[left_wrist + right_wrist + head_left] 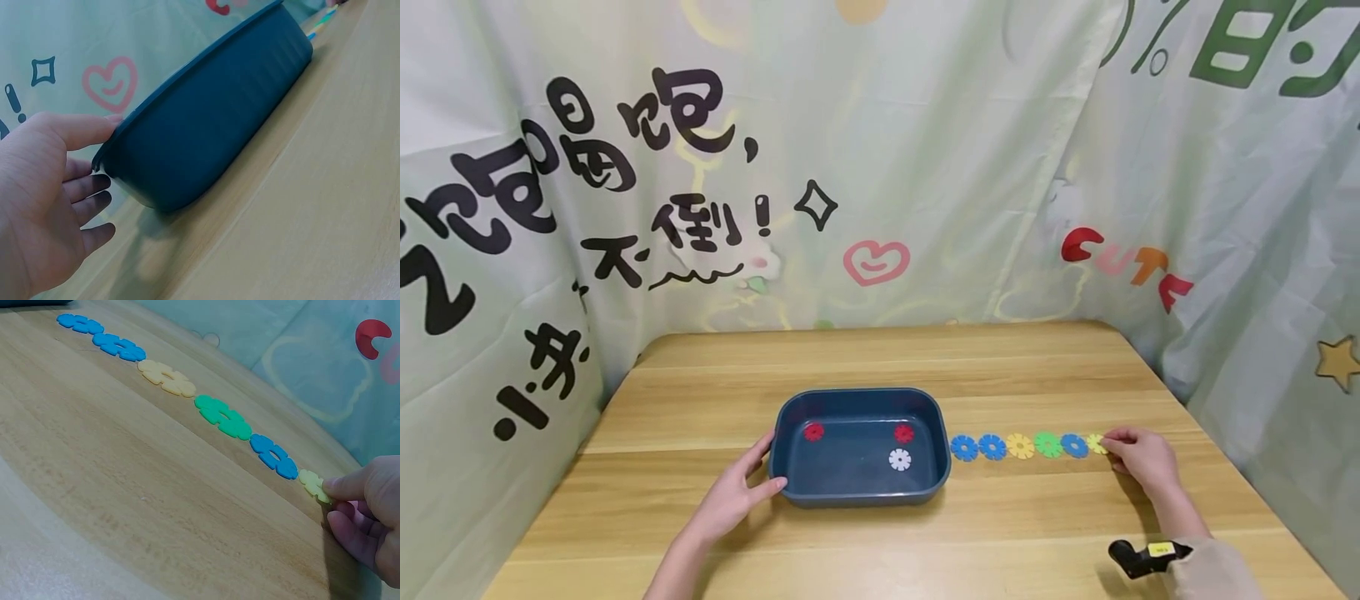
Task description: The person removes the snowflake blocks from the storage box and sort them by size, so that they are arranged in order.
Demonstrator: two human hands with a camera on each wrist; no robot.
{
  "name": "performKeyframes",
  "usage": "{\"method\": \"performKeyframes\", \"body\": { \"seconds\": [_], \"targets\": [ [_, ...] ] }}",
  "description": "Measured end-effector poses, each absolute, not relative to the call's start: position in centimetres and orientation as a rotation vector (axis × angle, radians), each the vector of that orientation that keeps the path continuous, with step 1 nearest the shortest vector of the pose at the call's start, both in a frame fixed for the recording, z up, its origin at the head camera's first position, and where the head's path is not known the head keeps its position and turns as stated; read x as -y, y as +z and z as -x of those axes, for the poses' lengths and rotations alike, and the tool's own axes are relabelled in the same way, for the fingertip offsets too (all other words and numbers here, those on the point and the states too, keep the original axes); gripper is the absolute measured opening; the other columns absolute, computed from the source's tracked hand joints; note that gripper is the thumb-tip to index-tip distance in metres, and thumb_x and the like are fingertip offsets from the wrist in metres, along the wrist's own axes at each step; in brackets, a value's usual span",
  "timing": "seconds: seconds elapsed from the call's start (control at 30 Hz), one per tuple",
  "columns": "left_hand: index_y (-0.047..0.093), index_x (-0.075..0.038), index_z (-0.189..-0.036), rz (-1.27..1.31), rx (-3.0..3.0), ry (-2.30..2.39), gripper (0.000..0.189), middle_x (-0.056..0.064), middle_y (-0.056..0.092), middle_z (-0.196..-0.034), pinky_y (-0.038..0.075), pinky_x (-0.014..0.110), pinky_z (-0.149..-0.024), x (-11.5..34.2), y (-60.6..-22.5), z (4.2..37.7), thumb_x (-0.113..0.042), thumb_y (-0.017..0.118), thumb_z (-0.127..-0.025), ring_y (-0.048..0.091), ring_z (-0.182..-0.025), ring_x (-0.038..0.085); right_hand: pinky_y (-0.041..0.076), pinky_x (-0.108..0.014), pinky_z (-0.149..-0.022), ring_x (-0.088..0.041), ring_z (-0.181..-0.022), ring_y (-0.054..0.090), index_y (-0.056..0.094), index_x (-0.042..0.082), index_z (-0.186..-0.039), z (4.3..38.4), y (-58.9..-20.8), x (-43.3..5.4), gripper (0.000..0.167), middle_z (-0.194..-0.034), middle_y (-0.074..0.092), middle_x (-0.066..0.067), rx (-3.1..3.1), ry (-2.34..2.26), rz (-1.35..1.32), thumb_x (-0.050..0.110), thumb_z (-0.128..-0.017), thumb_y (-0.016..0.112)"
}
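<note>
My left hand (733,492) holds the left end of a dark blue plastic basin (850,501), its thumb on the rim. Seen from the left wrist, the other fingers (90,187) are beside the basin's outer wall. Inside the basin lie a white snowflake disc (899,459) and two red snowflake discs (813,431). At the right, my right hand (1146,458) pinches a light yellow snowflake disc (311,482) against the tabletop. It ends a row running from the basin: two blue discs (119,347), an orange-yellow disc (167,378), a green disc (222,417) and another blue disc (274,456).
Everything stands on a wooden table (880,550). Printed cloth curtains (925,167) hang behind it and on both sides. A black device (1138,558) with a yellow label is on the right wrist by the sleeve.
</note>
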State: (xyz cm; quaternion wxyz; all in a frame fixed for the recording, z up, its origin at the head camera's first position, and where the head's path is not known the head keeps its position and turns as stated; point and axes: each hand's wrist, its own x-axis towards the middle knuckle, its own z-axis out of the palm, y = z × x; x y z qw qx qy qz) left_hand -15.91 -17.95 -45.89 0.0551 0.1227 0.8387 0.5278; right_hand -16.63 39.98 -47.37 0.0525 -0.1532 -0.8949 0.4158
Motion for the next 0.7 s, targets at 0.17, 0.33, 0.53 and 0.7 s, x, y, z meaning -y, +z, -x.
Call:
{"method": "performKeyframes", "body": {
  "seconds": [0.17,0.33,0.53,0.7],
  "targets": [
    [0.033,-0.004,-0.143,-0.367,-2.547,1.613,0.07,0.022,0.03,-0.146,0.025,0.053,-0.106,18.15,-45.9,15.88,-0.02,0.068,-0.085,0.028,-0.132,0.04,0.05,-0.019,-0.05,-0.005,-0.06,0.053,0.06,-0.015,-0.094,16.84,-47.18,-39.61,0.024,-0.073,0.06,-0.004,2.719,1.266,0.459,0.008,-0.087,0.06],
    [0.033,-0.005,-0.143,-0.37,-2.548,1.616,0.071,0.022,0.03,-0.146,0.026,0.053,-0.106,18.24,-45.91,15.85,-0.021,0.068,-0.085,0.028,-0.132,0.04,0.052,-0.02,-0.052,-0.004,-0.061,0.054,0.058,-0.017,-0.098,16.95,-47.19,-39.53,0.027,-0.075,0.06,-0.004,2.673,1.342,0.476,0.008,-0.088,0.059],
    [0.033,-0.003,-0.143,-0.4,-2.556,1.621,0.07,0.022,0.031,-0.145,0.026,0.053,-0.106,18.21,-46.11,15.89,-0.02,0.068,-0.085,0.028,-0.132,0.039,0.055,-0.024,-0.056,-0.004,-0.061,0.056,0.051,-0.02,-0.11,16.63,-47.29,-39.82,0.038,-0.075,0.059,-0.002,2.57,1.506,0.538,0.011,-0.09,0.057],
    [0.034,-0.004,-0.143,-0.413,-2.55,1.629,0.069,0.021,0.031,-0.145,0.025,0.053,-0.106,18.15,-46.28,15.96,-0.02,0.068,-0.085,0.028,-0.133,0.039,0.055,-0.024,-0.055,-0.005,-0.06,0.057,0.051,-0.02,-0.109,16.25,-46.68,-39.85,0.038,-0.072,0.058,0.003,2.509,1.589,0.587,0.012,-0.09,0.057]
  ]
}}
